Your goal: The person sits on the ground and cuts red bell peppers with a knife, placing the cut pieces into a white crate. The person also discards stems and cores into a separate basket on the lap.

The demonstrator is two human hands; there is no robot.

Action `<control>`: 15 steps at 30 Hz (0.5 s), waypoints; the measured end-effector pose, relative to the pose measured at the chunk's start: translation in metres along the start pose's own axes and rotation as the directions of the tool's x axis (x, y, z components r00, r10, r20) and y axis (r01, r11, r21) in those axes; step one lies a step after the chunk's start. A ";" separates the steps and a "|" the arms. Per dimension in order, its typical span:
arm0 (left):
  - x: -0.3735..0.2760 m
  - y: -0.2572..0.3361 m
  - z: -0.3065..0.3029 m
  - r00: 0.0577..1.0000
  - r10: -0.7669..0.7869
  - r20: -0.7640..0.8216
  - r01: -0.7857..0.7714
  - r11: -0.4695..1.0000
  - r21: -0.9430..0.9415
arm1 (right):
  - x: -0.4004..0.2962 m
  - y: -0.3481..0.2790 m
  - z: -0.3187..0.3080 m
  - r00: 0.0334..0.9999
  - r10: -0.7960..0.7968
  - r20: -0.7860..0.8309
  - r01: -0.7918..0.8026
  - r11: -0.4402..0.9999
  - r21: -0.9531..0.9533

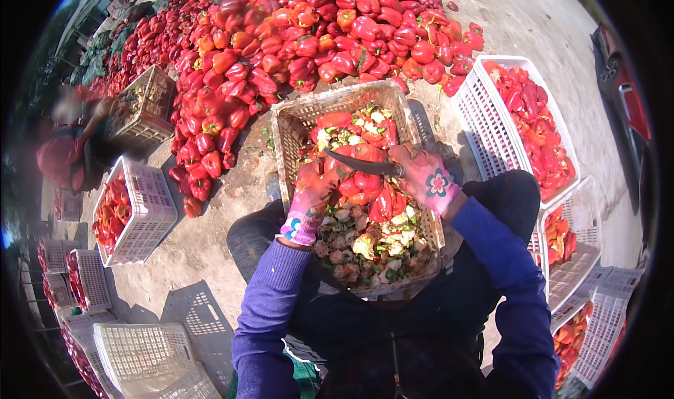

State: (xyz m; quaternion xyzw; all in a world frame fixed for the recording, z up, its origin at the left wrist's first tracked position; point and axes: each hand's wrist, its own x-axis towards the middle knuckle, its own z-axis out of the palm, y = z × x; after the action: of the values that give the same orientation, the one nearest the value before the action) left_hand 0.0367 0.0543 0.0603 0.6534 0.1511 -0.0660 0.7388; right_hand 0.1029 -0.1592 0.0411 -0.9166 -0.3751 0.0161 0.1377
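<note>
In my right hand (421, 175), gloved in pink with a flower print, is a knife with a dark curved blade (363, 165). The blade points left, across a red bell pepper (358, 152). My left hand (313, 193), in a matching glove, has its fingers curled at the left side of that pepper; how firmly it grips is hidden. Both hands are above a dirty plastic crate (281, 136) between my knees. Pepper cores and trimmings (347, 246) fill its near part, and red pepper pieces (387, 201) lie across its middle.
A large heap of red bell peppers (316, 46) spreads beyond the crate. To the right stands a white crate of cut peppers (534, 130), with more crates behind it. Another white crate (152, 209) is at left, near a blurred person (68, 141). Stacked crates (142, 351) stand lower left.
</note>
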 end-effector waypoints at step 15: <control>-0.022 -0.023 -0.010 0.988 -0.150 -0.045 0.123 0.924 -0.361 | 0.021 0.017 0.039 0.978 -0.209 0.014 0.210 0.974 -0.080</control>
State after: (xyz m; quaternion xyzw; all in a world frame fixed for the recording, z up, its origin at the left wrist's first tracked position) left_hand 0.0080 0.0583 0.0439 0.4981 0.2322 -0.0652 0.8329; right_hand 0.1244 -0.1467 0.0010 -0.8767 -0.4704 -0.0114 0.1003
